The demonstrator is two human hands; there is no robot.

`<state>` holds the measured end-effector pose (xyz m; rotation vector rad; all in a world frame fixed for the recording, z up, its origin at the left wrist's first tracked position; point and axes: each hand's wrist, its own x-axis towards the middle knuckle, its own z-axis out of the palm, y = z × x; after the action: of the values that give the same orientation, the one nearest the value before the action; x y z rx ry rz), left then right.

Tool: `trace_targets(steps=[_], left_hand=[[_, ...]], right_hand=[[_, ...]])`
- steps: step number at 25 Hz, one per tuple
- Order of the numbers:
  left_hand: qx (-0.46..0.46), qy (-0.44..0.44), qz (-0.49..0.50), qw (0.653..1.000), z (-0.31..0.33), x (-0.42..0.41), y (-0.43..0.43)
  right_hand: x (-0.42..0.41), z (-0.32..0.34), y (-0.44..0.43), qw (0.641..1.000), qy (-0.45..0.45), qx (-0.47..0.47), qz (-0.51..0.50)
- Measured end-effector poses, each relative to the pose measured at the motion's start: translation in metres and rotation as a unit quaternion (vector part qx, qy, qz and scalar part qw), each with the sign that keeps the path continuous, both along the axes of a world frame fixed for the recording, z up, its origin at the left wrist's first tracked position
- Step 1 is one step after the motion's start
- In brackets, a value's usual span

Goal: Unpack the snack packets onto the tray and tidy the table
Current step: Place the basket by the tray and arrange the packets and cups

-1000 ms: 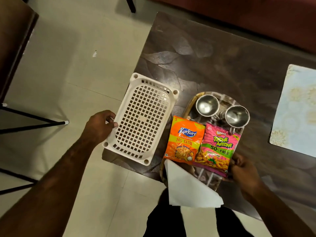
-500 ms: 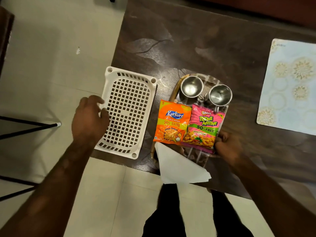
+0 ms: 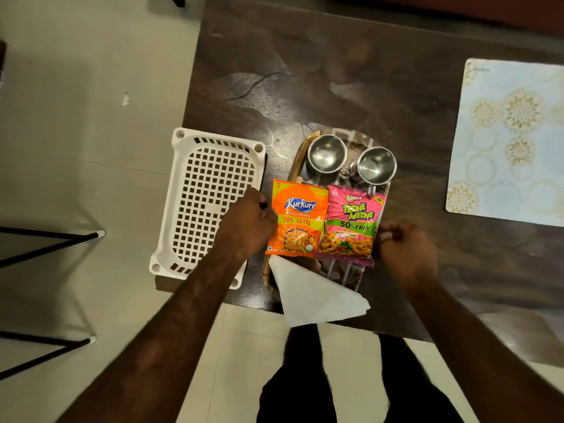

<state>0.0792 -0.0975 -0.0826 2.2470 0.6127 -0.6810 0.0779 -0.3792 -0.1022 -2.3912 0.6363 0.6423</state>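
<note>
An orange Kurkure packet (image 3: 297,219) and a pink Bingo packet (image 3: 351,224) lie side by side on the wooden-rimmed tray (image 3: 298,157). Two steel cups (image 3: 327,153) (image 3: 376,165) stand at the tray's far end. A folded white napkin (image 3: 314,296) lies over its near end, hanging past the table edge. My left hand (image 3: 247,224) is curled at the tray's left rim, beside the orange packet. My right hand (image 3: 404,248) is curled at the tray's right rim, beside the pink packet.
A white perforated plastic basket (image 3: 210,203) lies on the dark table (image 3: 335,71) left of the tray, overhanging the table's corner. A pale patterned placemat (image 3: 512,138) lies at the right. Black metal legs (image 3: 48,239) stand on the tiled floor at the left.
My left hand has left the basket's outer edge and crossed right to the tray's left rim. My right hand has stayed at the tray's right side.
</note>
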Motion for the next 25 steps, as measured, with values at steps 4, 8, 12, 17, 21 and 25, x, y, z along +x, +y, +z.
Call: trace_targets(steps=[4,8,12,17,21,25], left_hand=[[-0.009,0.042,-0.005,0.999,-0.006,-0.004,-0.013],[0.014,0.024,-0.008,1.000,-0.007,-0.006,-0.017],[-0.070,0.019,0.031,0.997,0.003,-0.007,-0.006],[-0.191,0.020,0.106,0.976,0.026,-0.017,0.045],[-0.138,-0.018,0.186,0.973,0.036,-0.028,0.108],[-0.066,-0.014,0.203,0.977,0.032,-0.018,0.137]], right_hand=[[0.001,0.004,0.016,0.989,0.017,0.123,-0.081],[0.004,-0.001,0.030,0.997,0.044,0.064,-0.028],[0.002,0.001,0.037,0.965,0.052,0.202,-0.158],[-0.011,0.021,0.043,0.925,0.066,0.313,-0.206],[-0.015,0.031,0.088,0.918,0.080,0.364,-0.136],[0.001,0.027,0.145,0.923,0.055,0.370,-0.088]])
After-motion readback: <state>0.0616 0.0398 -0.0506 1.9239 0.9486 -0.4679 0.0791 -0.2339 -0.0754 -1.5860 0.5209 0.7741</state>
